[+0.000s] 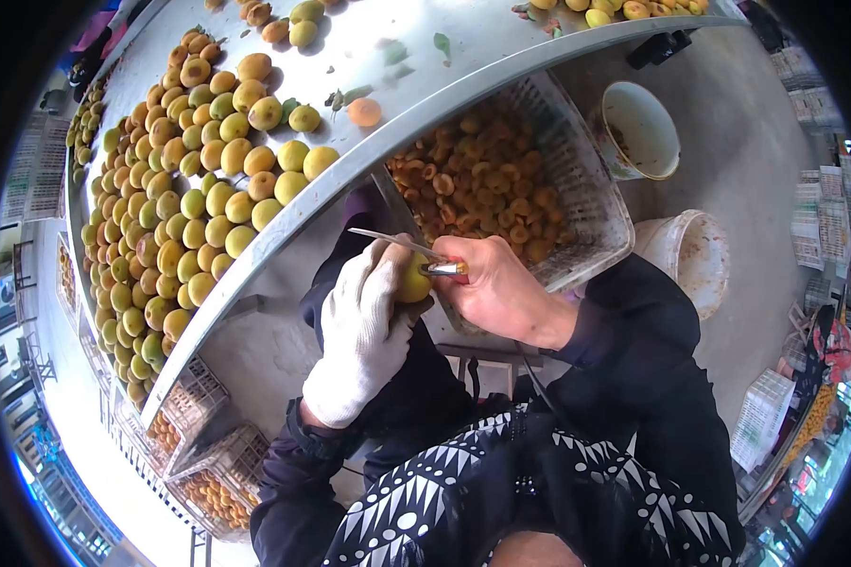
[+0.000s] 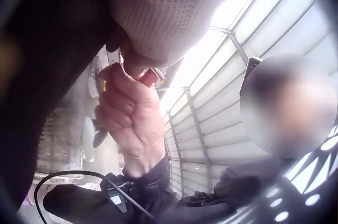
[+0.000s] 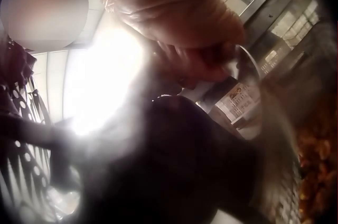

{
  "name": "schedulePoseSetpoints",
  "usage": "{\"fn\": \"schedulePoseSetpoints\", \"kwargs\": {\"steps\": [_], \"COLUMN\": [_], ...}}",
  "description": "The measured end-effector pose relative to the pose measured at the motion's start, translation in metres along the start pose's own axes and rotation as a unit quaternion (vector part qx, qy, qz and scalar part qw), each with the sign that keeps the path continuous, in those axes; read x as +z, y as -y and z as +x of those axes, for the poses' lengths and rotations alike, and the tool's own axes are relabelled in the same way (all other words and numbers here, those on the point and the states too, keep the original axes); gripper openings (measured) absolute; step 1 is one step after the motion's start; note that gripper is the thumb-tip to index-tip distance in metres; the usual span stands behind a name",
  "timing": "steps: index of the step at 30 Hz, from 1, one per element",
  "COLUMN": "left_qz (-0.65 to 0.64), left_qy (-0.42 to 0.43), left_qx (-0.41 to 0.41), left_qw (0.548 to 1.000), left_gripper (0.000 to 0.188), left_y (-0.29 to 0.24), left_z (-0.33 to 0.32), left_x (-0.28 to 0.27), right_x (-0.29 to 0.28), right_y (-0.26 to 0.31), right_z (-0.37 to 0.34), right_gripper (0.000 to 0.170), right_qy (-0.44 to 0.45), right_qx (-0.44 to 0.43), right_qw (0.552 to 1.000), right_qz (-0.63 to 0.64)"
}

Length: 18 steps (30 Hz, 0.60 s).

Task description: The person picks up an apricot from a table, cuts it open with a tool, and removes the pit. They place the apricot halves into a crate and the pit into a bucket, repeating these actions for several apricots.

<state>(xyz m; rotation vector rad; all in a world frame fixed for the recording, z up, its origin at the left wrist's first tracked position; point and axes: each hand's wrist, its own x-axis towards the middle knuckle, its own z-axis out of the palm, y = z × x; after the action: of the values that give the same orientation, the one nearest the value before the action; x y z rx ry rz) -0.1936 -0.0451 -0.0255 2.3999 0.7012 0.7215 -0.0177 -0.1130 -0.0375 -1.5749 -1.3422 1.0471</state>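
Note:
In the head view, my left hand (image 1: 361,326), in a white knitted glove, grips a yellow-green fruit (image 1: 413,281). Close against it, my bare right hand (image 1: 504,291) holds a red-handled tool (image 1: 447,269) at the fruit's right side; a thin blade (image 1: 388,238) reaches left above the fruit. The left wrist view shows the right hand (image 2: 132,113) curled round the red handle (image 2: 148,78), beside the glove (image 2: 163,18). In the right wrist view the right hand (image 3: 174,13) is blurred and the fruit cannot be made out.
A metal-edged table (image 1: 255,241) with many whole fruits (image 1: 199,203) lies at the upper left. Beyond my hands a crate (image 1: 591,203) holds many cut fruits (image 1: 492,175). Two buckets (image 1: 645,128) (image 1: 704,260) stand right of it. More fruit crates (image 1: 199,402) sit under the table at left.

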Motion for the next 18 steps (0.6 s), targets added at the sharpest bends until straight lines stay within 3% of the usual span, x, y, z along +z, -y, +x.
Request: {"fn": "schedulePoseSetpoints", "kwargs": {"steps": [2, 18], "left_qz": [0.018, -0.025], "left_qy": [-0.014, -0.011], "left_qx": [0.028, 0.013], "left_qw": [0.999, 1.000], "left_gripper": [0.072, 0.076], "left_y": [0.009, 0.029], "left_z": [-0.005, -0.021], "left_x": [-0.002, -0.026], "right_x": [0.006, 0.036], "right_y": [0.006, 0.025], "right_z": [0.004, 0.020], "right_gripper": [0.010, 0.009], "right_qy": [-0.006, 0.007], "right_qx": [-0.001, 0.021], "right_qw": [1.000, 0.997], "right_qz": [-0.021, -0.077]}}
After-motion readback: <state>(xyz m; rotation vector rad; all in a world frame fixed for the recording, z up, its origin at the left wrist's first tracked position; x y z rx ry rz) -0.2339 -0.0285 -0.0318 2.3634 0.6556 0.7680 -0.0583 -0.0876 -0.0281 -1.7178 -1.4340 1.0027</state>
